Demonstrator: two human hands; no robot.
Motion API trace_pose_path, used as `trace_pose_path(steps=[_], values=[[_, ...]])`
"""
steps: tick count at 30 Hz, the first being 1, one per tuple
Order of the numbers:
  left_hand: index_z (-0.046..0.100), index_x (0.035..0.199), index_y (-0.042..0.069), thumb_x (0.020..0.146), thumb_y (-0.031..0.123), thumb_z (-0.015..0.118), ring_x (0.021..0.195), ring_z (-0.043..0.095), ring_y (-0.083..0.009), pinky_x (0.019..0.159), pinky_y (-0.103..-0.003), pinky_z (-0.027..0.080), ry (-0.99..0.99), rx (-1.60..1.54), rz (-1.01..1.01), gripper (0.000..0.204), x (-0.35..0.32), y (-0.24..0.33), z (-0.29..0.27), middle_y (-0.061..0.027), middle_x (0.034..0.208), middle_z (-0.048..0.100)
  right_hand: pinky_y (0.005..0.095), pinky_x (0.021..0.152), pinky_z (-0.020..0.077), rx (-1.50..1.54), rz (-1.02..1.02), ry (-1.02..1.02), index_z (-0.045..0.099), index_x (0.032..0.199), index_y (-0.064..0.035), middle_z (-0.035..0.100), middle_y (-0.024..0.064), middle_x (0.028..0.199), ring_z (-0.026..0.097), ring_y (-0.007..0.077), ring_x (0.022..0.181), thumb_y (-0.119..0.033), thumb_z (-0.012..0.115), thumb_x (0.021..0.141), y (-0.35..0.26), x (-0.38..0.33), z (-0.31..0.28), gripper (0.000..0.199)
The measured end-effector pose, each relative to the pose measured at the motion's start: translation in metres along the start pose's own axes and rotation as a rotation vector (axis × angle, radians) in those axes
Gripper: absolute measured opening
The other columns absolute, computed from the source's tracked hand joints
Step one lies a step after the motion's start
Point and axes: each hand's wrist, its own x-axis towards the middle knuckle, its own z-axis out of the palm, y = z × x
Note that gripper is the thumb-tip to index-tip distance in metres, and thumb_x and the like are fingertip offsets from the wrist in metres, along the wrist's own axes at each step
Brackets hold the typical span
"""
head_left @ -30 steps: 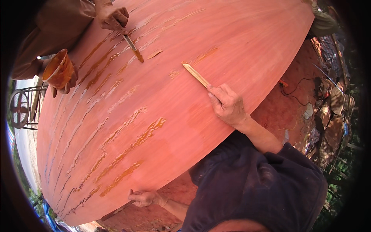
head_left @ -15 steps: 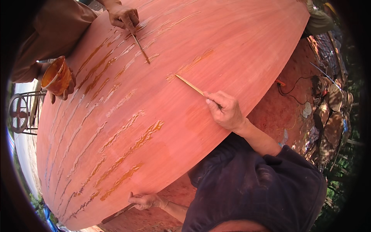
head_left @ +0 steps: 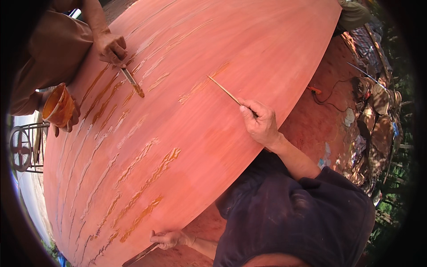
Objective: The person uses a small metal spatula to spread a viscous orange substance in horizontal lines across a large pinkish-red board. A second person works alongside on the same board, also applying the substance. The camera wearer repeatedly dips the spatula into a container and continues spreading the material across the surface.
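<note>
Gripping a thin stick point(head_left: 224, 90), the right hand point(head_left: 260, 122) is closed around its lower end near the right edge of the big reddish panel point(head_left: 249, 40). The stick lies flat on the panel and points up and to the left, and its far tip meets a short streak of amber glue point(head_left: 218, 71).

The left hand point(head_left: 167, 239) is at the bottom edge of the panel. Its fingers curl over this edge, so it is closed on the panel, touching it from below.

At the upper left edge, another person works. One hand point(head_left: 111, 48) of this person holds a brush point(head_left: 132, 82), and the bristles touch the panel among long wet amber lines. The other hand point(head_left: 66, 124) holds an orange cup point(head_left: 58, 106) just beside the left edge, off the panel.

Many amber streaks run across the left half of the panel, down toward the bottom edge. The right half is mostly plain.
</note>
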Motion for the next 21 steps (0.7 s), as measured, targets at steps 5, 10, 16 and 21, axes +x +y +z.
trace_pose_path(steps=[5,10,16,21], values=[[0.066,0.094,-0.008,0.108,0.028,0.05,0.054,0.025,-0.0058,0.05,-0.025,0.017,0.012,-0.045,0.007,0.042,0.003,-0.006,0.0,0.0075,0.063,0.026,0.0307,0.056,0.0449,-0.118,0.035,0.012,0.071,0.112,0.0027,0.062,0.0097,0.075,0.056,0.0139,0.063,-0.007,0.065,0.097,0.008,0.008,-0.005,0.019],[0.066,0.094,-0.008,0.107,0.028,0.051,0.056,0.026,-0.0064,0.051,-0.025,0.018,-0.023,-0.028,-0.017,0.041,0.0,-0.002,-0.003,0.0071,0.065,0.028,0.0316,0.057,0.0462,-0.084,-0.077,-0.036,0.07,0.112,0.0037,0.065,0.0089,0.077,0.057,0.0135,0.064,-0.009,0.063,0.098,-0.002,-0.002,0.011,0.02],[0.066,0.093,-0.007,0.107,0.029,0.051,0.055,0.026,-0.0063,0.05,-0.025,0.018,0.027,-0.001,-0.01,0.042,-0.001,0.006,0.002,0.0072,0.064,0.027,0.0284,0.056,0.0428,0.046,0.144,-0.009,0.07,0.111,0.0039,0.061,0.0063,0.073,0.053,0.011,0.063,-0.009,0.063,0.098,-0.004,0.006,-0.001,0.02],[0.066,0.094,-0.007,0.107,0.03,0.051,0.055,0.026,-0.0061,0.051,-0.025,0.018,0.004,0.001,-0.013,0.042,-0.003,0.008,0.002,0.0075,0.063,0.026,0.0292,0.055,0.0441,0.016,0.089,0.021,0.071,0.112,0.0015,0.062,0.0082,0.074,0.056,0.0135,0.061,-0.009,0.064,0.097,0.006,0.014,0.002,0.02]])
